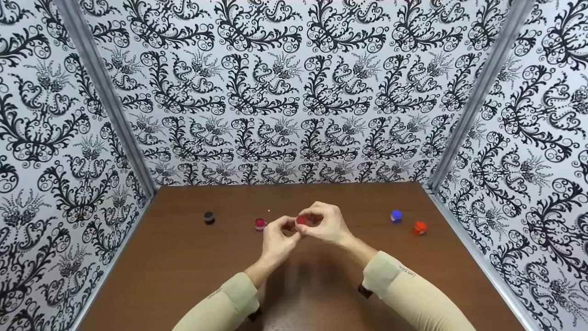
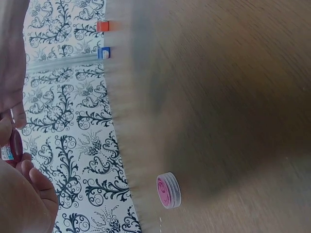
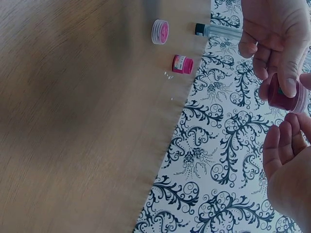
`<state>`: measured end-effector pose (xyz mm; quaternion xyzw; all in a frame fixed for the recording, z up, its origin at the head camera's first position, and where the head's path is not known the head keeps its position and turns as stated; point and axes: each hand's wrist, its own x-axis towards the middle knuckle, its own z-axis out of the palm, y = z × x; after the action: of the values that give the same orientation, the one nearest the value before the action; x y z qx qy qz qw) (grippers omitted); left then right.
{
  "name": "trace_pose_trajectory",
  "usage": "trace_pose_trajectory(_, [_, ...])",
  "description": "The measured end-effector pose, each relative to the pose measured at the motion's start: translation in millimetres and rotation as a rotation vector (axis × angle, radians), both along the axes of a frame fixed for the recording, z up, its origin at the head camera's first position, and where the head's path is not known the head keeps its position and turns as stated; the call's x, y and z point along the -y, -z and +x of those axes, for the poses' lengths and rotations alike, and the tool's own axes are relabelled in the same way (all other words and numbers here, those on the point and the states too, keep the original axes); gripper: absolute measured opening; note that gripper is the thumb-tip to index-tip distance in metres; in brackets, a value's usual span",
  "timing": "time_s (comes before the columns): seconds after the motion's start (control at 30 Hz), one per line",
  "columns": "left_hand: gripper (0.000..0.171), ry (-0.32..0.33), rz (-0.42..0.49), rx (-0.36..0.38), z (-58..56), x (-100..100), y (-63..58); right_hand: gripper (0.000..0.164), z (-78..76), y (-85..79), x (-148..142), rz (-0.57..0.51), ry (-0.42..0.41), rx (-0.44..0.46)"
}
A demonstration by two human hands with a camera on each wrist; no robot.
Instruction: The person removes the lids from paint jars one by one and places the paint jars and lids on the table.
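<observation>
A small dark red paint jar point(image 1: 301, 220) is held up between both hands over the table. My left hand point(image 1: 279, 240) grips the jar's body, its thumb over the label in the right wrist view. The fingers of my right hand point(image 1: 327, 224) pinch the clear rim of its lid point(image 3: 302, 99) from the other side. Behind my left hand stands an open-looking pink paint jar point(image 3: 182, 64). A clear ribbed lid point(image 2: 169, 190) with pink inside stands on its edge near that jar; my left hand hides it in the head view.
A black jar point(image 1: 209, 218) stands at the left of the brown table point(image 1: 193, 266). Blue point(image 1: 396, 216) and orange point(image 1: 420, 228) jars stand at the right. Small white bits point(image 3: 168, 75) lie beside the pink jar. Patterned walls point(image 1: 294, 92) enclose the table's back and sides.
</observation>
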<state>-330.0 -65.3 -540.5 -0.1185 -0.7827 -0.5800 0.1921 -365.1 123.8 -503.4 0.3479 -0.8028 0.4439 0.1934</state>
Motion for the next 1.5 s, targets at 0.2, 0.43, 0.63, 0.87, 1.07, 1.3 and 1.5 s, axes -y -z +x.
trace_pose_trajectory(0.2, [0.017, 0.006, -0.011, -0.015, 0.0, -1.0, 2.2, 0.031, 0.1, 3.7, -0.3, -0.02, -0.032, 0.026])
trace_pose_trajectory(0.43, [0.018, 0.014, -0.019, -0.007, 1.4, -1.8, 4.3, 0.035, 3.3, 5.6, 1.3, -0.051, -0.068, 0.09])
trace_pose_trajectory(0.63, [0.02, 0.004, -0.03, -0.029, 1.4, -1.4, 7.4, 0.035, 3.1, 3.7, 1.1, -0.036, -0.08, 0.095])
trace_pose_trajectory(0.87, [0.022, -0.02, -0.023, -0.054, 0.4, -3.1, 6.4, 0.037, 3.1, -0.3, 0.0, -0.017, 0.0, 0.081])
trace_pose_trajectory(1.07, [0.024, -0.022, 0.003, -0.033, 0.2, -4.3, 5.3, 0.039, 4.5, -0.5, 0.4, -0.029, 0.104, 0.142])
trace_pose_trajectory(1.3, [0.021, -0.036, -0.008, -0.07, 0.3, -5.3, 5.2, 0.038, 2.6, -0.1, 2.5, -0.026, 0.144, 0.163])
trace_pose_trajectory(1.5, [0.021, -0.041, 0.002, -0.066, 0.8, -5.6, 4.3, 0.035, 4.0, -2.6, 3.9, -0.035, 0.143, 0.174])
